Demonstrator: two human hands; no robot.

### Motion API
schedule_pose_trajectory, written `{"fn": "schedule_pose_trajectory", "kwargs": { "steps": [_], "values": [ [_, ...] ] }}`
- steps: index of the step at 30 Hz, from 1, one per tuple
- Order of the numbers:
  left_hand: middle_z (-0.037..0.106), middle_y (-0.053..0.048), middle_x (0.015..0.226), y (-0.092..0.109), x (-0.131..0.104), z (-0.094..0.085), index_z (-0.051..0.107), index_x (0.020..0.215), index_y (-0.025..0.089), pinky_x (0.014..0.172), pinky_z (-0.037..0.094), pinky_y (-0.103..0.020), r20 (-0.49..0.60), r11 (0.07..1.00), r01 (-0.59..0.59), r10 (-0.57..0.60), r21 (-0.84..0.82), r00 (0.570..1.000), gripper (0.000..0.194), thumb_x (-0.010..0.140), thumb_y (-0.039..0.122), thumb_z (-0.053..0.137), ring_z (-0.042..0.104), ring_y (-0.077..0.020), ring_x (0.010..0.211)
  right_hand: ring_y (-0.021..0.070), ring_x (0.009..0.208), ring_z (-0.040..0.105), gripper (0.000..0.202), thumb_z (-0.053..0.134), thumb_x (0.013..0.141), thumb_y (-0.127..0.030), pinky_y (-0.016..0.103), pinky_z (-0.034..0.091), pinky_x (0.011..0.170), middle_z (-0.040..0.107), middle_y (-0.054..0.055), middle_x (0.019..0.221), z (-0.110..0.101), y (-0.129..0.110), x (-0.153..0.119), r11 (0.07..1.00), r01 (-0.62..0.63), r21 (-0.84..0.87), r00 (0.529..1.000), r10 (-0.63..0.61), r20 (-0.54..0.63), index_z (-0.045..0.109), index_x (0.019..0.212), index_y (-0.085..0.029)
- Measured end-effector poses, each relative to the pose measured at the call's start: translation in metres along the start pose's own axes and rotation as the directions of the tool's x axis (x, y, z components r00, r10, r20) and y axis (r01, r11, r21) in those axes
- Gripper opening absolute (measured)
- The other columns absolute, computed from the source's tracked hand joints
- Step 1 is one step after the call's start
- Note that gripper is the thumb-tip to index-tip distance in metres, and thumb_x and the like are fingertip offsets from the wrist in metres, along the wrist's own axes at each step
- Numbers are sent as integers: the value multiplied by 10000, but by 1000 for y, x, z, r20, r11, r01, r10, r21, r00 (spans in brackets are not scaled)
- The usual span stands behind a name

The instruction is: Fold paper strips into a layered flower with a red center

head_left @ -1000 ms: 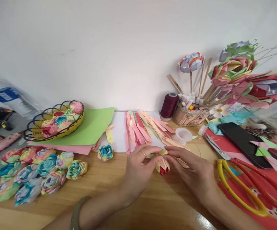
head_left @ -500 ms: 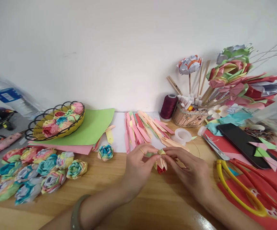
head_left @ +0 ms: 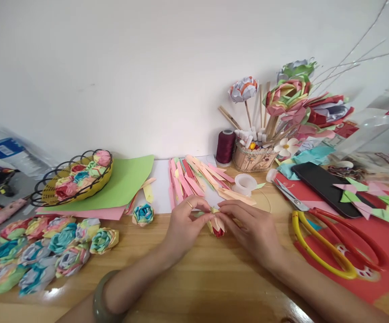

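Between my two hands, above the front of the wooden table, is a small folded paper flower [head_left: 218, 226] with red and cream petals pointing down. My left hand [head_left: 187, 224] pinches it from the left with thumb and forefinger near its yellow-green top. From the other side my right hand [head_left: 255, 226] also pinches it, thumb and fingers at the same top end. My fingers partly cover the flower. Just behind the hands lies a fan of folded paper strips [head_left: 194, 177] in pink, red and peach on a white sheet [head_left: 161, 188].
Finished paper flowers [head_left: 63, 237] sit at left, below a yellow basket [head_left: 104, 183] on green paper [head_left: 137, 179]. One blue flower [head_left: 143, 215] stands alone. At right are tape [head_left: 245, 184], thread [head_left: 225, 148], a flower holder [head_left: 255, 159], a phone [head_left: 325, 186] and scissors [head_left: 329, 251].
The view has shifted slightly, so the right-side things appear farther left. Both hands keep their pinch on the paper flower with only slight finger movement.
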State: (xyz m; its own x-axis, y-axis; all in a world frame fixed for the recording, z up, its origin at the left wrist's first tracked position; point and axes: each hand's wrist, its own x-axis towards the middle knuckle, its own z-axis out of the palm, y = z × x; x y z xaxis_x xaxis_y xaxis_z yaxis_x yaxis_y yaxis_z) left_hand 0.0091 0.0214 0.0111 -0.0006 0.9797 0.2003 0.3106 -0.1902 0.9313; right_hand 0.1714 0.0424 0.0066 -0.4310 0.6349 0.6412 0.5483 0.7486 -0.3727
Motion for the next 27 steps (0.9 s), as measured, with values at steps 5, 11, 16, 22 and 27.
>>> {"fn": "schedule_pose_trajectory", "kwargs": {
  "steps": [5,11,16,22,27],
  "values": [
    [539,-14,771,-8,4,-7,542,704,162,610,424,-199,106,997,-69,72,-29,992,86,699,168,628,519,-125,761,126,657,603,110,497,843,-200,216,447,596,660,37,775,0,1,-2,998,64,-22,996,-62,67,577,776,-167],
    [526,-5,726,-9,12,-15,523,674,157,649,408,-219,225,996,-23,43,-89,974,135,668,191,654,503,-124,733,137,666,529,162,449,858,-200,238,392,590,608,52,761,1,1,1,995,97,12,988,-98,119,556,741,-167],
    [536,-10,713,-3,13,-20,528,655,151,662,408,-231,325,996,-11,38,-83,945,149,659,227,657,510,-133,728,159,725,487,168,395,865,-175,267,384,633,563,58,770,1,-4,2,972,19,236,968,-77,241,532,767,-171],
    [521,-6,708,-2,9,-23,519,664,170,646,415,-238,351,997,-40,16,62,936,123,717,252,594,503,-140,709,150,764,517,86,459,824,-160,250,411,671,577,39,800,0,-7,2,946,-102,308,971,28,236,540,815,-188],
    [512,-8,717,-3,5,-25,521,635,170,666,407,-245,304,986,-116,74,122,950,132,712,248,595,499,-145,722,135,746,517,63,488,814,-188,243,413,678,572,16,788,0,-11,2,892,-194,409,965,98,244,542,783,-192]
  ]
}}
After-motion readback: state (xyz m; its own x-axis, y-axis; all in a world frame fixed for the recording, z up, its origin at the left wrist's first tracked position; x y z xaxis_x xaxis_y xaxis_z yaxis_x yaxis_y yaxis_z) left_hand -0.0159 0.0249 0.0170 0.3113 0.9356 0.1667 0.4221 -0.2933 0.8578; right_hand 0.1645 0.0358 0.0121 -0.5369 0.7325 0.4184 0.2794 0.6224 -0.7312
